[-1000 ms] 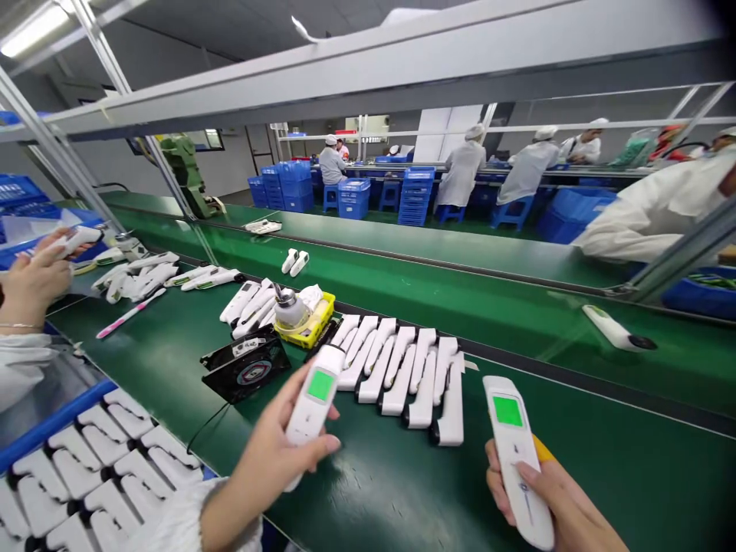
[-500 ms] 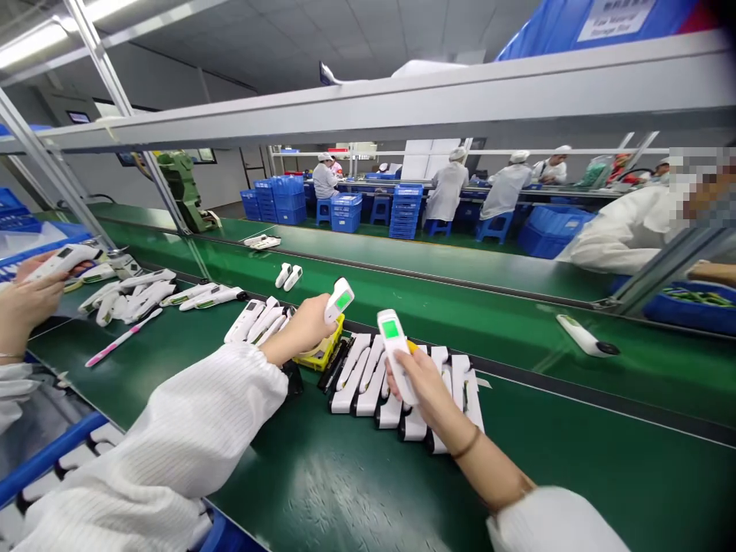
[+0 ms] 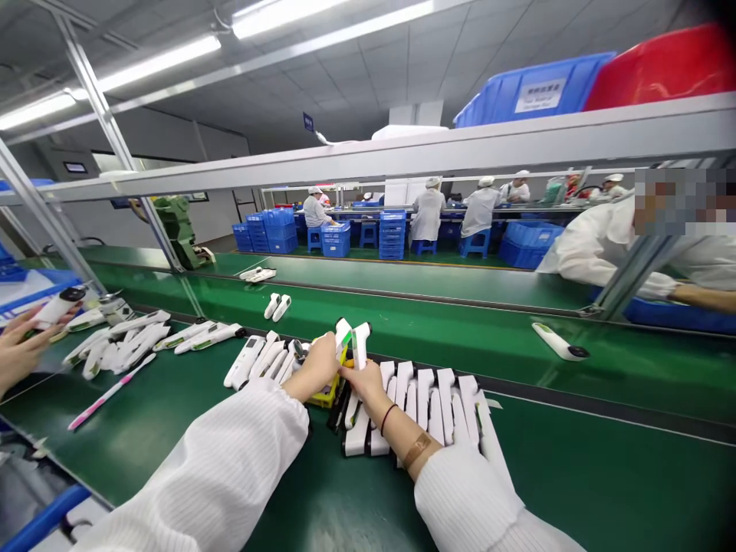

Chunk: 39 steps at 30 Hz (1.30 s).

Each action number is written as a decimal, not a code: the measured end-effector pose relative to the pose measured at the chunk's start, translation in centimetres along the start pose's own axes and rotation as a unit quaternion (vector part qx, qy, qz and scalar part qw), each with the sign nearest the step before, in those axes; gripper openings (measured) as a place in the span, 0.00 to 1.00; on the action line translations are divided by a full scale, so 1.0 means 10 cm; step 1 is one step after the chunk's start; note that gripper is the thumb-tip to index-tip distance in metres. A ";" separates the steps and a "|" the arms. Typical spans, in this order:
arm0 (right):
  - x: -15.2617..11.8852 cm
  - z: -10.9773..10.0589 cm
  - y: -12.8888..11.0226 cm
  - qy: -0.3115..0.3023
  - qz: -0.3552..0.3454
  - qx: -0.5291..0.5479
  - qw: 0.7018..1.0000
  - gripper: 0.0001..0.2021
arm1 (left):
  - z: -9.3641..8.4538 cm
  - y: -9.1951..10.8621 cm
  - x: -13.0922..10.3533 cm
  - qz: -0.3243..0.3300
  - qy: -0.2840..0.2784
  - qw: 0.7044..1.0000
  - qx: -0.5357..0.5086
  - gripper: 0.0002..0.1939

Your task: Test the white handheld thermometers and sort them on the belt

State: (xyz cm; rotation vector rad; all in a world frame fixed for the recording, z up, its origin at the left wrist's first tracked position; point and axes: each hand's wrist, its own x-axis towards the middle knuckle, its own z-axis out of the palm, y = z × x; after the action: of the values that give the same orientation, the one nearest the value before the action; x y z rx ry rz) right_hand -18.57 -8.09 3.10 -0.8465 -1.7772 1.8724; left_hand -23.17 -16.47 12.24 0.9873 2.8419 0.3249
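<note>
Fingers of the left hand point(image 3: 320, 359) are curled shut around a white plastic handheld device with a lit green screen point(image 3: 343, 334), of which only the upper end is left uncovered. By the right hand point(image 3: 365, 381), whose fingers are likewise closed, a second white plastic device with a black tip point(image 3: 360, 349) is gripped by its lower part and held nearly upright. The two devices are held side by side, above the far edge of a shallow yellow plastic tray point(image 3: 329, 396); whether they touch cannot be told. A thin dark band point(image 3: 389, 418) is worn at the right wrist, with a tan patch point(image 3: 417, 450) on the forearm.

Below and beside the right forearm, a row of white angled plastic devices point(image 3: 447, 395) is laid out on the dark green work surface point(image 3: 603, 475), partly hidden by the sleeve. To the left of the tray, a smaller group of white devices point(image 3: 244, 362) is placed, and farther left a slim pink-and-white stick point(image 3: 109, 393) is seen. At the left edge, another white device with a black end point(image 3: 54, 308) is held in a co-worker's hands point(image 3: 20, 349).
</note>
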 end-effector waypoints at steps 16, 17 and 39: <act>0.05 -0.09 -0.07 -0.090 0.112 -0.111 0.983 0.09 | 0.15 -0.08 0.08 0.043 0.012 0.999 0.007 0.13; 0.04 -0.11 -0.08 -0.094 0.113 -0.108 0.983 0.09 | 0.16 -0.09 0.09 0.047 0.009 0.999 0.004 0.13; 0.00 -0.21 -0.19 -0.112 0.134 -0.023 0.984 0.08 | 0.32 -0.13 0.20 0.072 -0.022 0.997 -0.020 0.15</act>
State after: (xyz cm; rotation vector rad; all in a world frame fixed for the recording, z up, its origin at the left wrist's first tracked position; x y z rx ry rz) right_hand -17.31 -6.36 4.99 -0.9643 -1.9266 2.1797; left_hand -24.99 -15.69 8.78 1.1797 2.7211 0.3671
